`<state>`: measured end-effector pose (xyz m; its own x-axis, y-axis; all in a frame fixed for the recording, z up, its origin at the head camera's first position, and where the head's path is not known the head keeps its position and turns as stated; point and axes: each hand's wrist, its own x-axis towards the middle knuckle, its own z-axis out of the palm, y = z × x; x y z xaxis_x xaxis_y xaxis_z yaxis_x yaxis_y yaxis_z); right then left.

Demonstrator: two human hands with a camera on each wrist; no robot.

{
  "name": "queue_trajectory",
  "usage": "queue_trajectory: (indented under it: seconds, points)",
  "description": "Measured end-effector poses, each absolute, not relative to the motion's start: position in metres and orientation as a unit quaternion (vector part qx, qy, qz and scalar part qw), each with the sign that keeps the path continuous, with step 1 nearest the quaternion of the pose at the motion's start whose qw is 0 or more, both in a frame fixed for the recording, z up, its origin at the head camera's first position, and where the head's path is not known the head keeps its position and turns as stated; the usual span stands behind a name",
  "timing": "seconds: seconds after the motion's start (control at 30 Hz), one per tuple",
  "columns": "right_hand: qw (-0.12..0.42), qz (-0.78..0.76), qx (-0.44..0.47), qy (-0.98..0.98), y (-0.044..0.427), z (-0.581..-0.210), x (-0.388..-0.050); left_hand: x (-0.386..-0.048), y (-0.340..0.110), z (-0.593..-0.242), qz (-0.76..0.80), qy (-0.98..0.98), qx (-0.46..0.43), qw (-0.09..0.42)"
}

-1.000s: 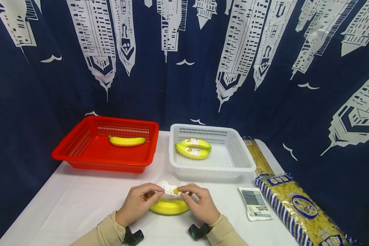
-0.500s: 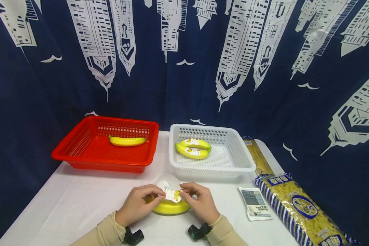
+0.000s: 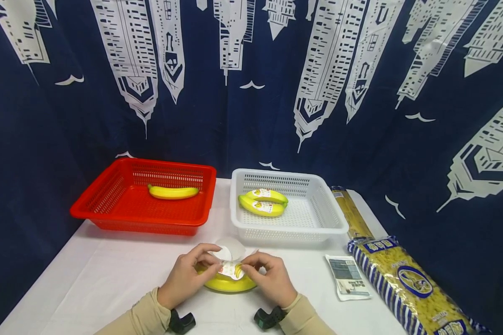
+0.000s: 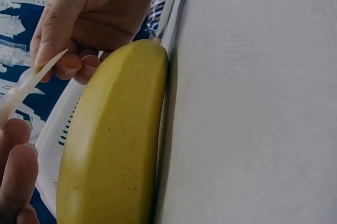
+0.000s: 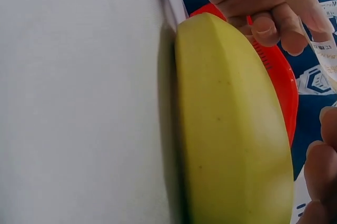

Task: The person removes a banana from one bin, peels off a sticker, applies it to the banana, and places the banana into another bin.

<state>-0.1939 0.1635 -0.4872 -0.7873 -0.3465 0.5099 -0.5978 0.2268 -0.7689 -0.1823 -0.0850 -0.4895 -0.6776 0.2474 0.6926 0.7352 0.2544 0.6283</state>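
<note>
A yellow banana [image 3: 229, 284] lies crosswise on the white table in front of the person. Just above it, a white label [image 3: 233, 271] printed with bananas is stretched between both hands. The left hand [image 3: 187, 275] pinches the label's left side between thumb and finger. At its other end, the right hand [image 3: 273, 278] pinches the label beside the banana picture. Seen from the left wrist, the label [image 4: 23, 90] appears edge-on and apart from the banana [image 4: 113, 134]. A round, whitish, translucent piece [image 3: 234, 246] shows behind the label; its kind is unclear.
A red basket [image 3: 142, 223] at back left holds one plain banana [image 3: 173, 192]. The white basket [image 3: 293, 232] beside it holds two labelled bananas [image 3: 263, 207]. Along the right side lie a small white packet [image 3: 348, 278], a pasta bag [image 3: 415, 284] and a long yellowish package [image 3: 354, 214].
The label has tilted and come slightly lower toward the banana. The left index finger has lifted and spread from the thumb, and the right hand has shifted slightly left and down.
</note>
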Motion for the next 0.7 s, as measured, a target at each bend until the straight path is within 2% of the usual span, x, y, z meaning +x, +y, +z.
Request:
queue_trajectory:
  seconds: [0.23,0.5,0.7]
  points:
    - [0.136,0.545,0.361,-0.745,0.155,-0.474,-0.185,-0.182,-0.085,-0.490,-0.505,-0.778,-0.293,0.231]
    - [0.154,0.538,0.365,-0.744,0.153,-0.470,-0.181,-0.184,-0.085,-0.491,-0.496,-0.778,-0.298,0.245]
    - [0.157,0.535,0.374,-0.741,0.152,-0.464,-0.179,-0.185,-0.086,-0.493,-0.509,-0.767,-0.311,0.237]
